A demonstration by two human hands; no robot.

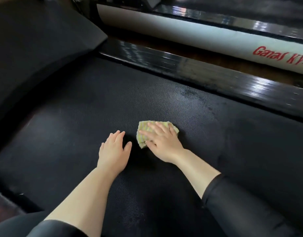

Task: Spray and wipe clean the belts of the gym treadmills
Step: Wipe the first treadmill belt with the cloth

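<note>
The right hand [161, 141] presses flat on a soft, light yellow cloth [143, 134] mid-frame on the treadmill belt [79, 108]. The left hand [113, 149] rests flat beside it, holding nothing. The cloth likely bunches easily, so press its middle.

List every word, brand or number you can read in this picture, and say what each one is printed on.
"Ganas KY-": red letters on the white panel along the side of the next treadmill; the rest is cut off by the picture's right edge.
No other text: none shows on the belt, the cloth or the black rail.
</note>
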